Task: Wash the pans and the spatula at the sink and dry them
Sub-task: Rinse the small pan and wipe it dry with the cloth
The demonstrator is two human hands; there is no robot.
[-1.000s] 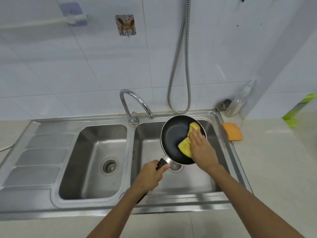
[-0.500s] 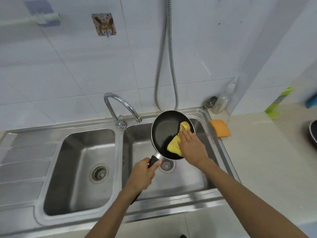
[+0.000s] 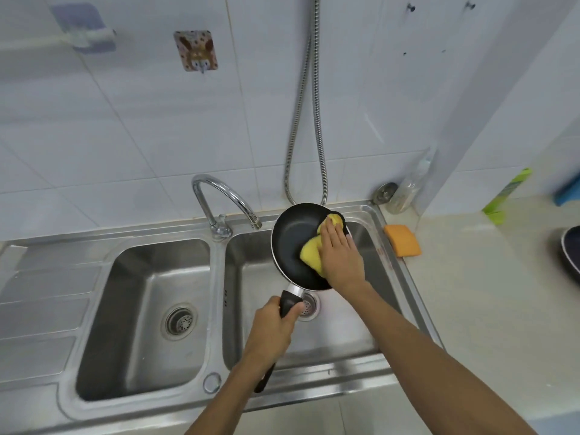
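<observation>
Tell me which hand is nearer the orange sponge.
Right. The right hand presses the yellow cloth inside the pan, left of the orange sponge; the left hand grips the pan handle, farther off.

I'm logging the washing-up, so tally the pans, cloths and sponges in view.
Pans: 2, the held pan and a likely pan cut off at right
Cloths: 1, yellow cloth
Sponges: 1, orange sponge
Total: 4

A person's two forearms (image 3: pixel 439 365), bare along their whole visible length, with bare left hand (image 3: pixel 273 328) and right hand (image 3: pixel 340 255).
</observation>
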